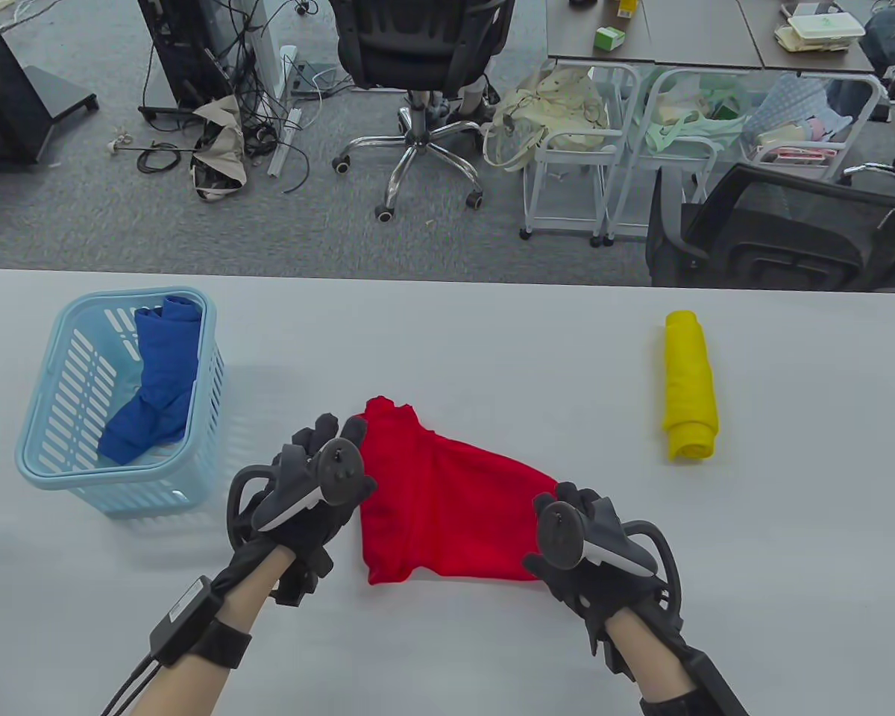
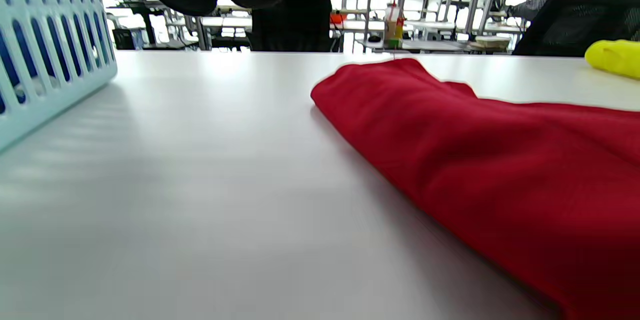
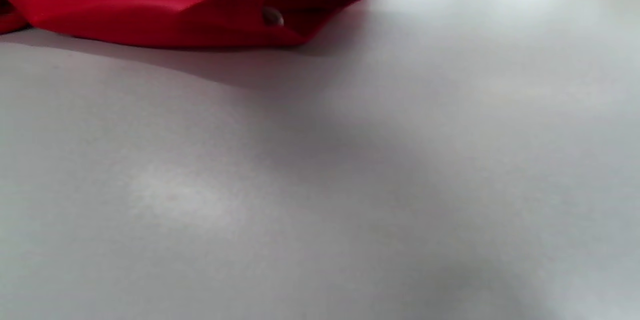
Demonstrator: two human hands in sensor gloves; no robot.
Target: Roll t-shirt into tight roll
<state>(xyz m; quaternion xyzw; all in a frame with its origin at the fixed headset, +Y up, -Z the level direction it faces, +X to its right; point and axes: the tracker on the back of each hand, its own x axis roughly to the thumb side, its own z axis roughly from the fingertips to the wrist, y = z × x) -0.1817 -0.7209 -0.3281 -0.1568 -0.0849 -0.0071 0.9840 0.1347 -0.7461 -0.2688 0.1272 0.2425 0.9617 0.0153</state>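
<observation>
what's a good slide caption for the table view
Two gloved hands flank a folded red t-shirt on a white table, between a blue plastic basket and a rolled yellow t-shirt.

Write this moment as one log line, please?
step: rolling not begun | red t-shirt: folded flat on table | left hand: at its left edge | right hand: at its right corner | grip: unclear

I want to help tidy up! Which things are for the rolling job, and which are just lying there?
For the job:
- red cloth t-shirt, folded flat on the table
- left hand and right hand beside it

Just lying about:
- rolled yellow cloth
- light blue plastic basket holding a blue garment
</observation>
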